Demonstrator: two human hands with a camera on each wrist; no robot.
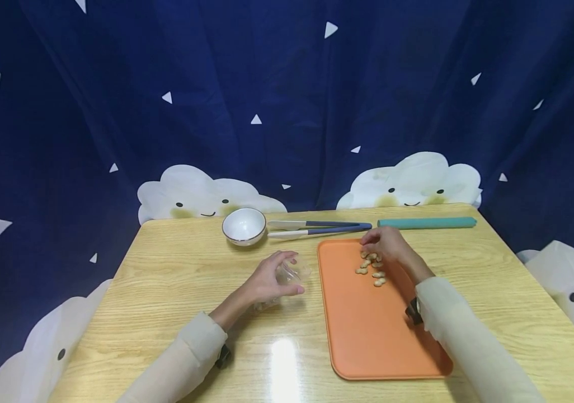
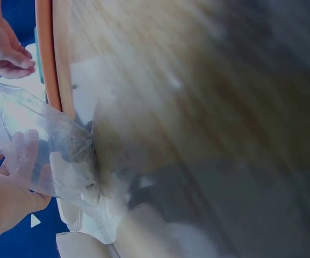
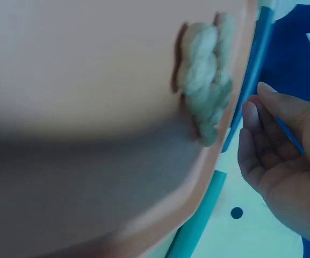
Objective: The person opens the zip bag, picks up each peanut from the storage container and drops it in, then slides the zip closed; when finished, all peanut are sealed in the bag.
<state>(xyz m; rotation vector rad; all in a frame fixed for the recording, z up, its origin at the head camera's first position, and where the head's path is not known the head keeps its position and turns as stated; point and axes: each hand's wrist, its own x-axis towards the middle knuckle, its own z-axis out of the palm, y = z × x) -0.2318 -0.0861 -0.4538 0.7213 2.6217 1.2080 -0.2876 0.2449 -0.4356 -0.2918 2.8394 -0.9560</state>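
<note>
A clear plastic bag (image 1: 291,271) (image 2: 74,156) is in my left hand (image 1: 267,280) (image 2: 7,201), with fingers and thumb curved round its upper part, left of the orange tray (image 1: 362,336) (image 3: 79,64). Several peanuts in their shells (image 1: 379,275) (image 3: 197,70) lie in the tray's upper part. Over the tray's far end, beside the peanuts, is my right hand (image 1: 390,246) (image 2: 7,51) (image 3: 289,150); its fingers are loosely bent and nothing shows between them. The bag's contents are too blurred to tell.
A white bowl (image 1: 244,225) stands at the back of the wooden table (image 1: 166,268). Tongs with blue and pale parts (image 1: 332,229) lie to its right. A rolled teal item (image 1: 428,223) lies behind the tray, along the back edge. A dark blue curtain (image 1: 287,73) hangs behind.
</note>
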